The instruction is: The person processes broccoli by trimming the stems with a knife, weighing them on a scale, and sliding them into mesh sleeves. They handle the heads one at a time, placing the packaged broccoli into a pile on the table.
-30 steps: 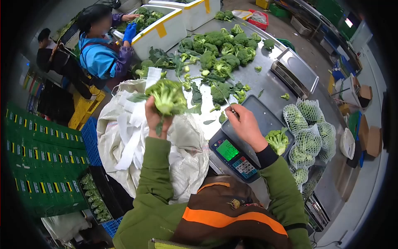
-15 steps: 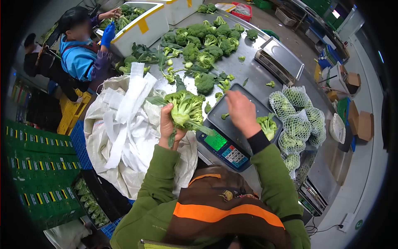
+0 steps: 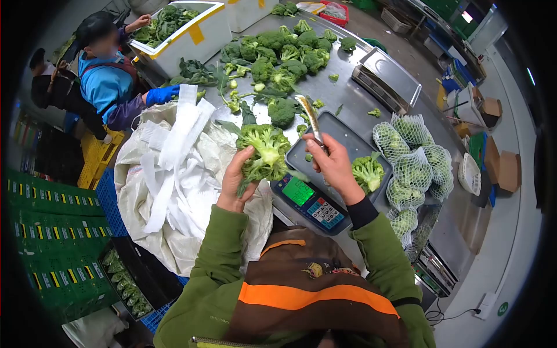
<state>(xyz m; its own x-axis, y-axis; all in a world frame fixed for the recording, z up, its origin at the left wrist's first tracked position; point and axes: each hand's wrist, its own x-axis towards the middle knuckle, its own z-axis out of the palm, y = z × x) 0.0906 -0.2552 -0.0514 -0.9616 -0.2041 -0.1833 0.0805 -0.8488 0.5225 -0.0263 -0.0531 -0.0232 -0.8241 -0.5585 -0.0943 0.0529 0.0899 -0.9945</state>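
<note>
My left hand (image 3: pixel 234 184) grips a head of broccoli (image 3: pixel 268 152), its cut stem and branches turned up toward me. In my right hand (image 3: pixel 333 168) is a small knife (image 3: pixel 309 115), its stained blade pointing up and away. That hand is above the digital scale (image 3: pixel 341 132), whose green display is lit. A smaller broccoli piece (image 3: pixel 368 174) lies at the right side of the scale's tray. A small gap separates the knife from the broccoli in my left hand.
Broccoli heads (image 3: pixel 290 52) are piled at the back of the metal table. Net-wrapped heads (image 3: pixel 412 168) stand right of the scale. White foam nets (image 3: pixel 177 168) lie on a sack at left. A co-worker's blue glove (image 3: pixel 162 94) is near a white crate (image 3: pixel 194 37).
My right hand has turned up from the scale tray, and the knife now shows in it. The held broccoli has tilted slightly. The co-worker's blue glove has come down from the crate.
</note>
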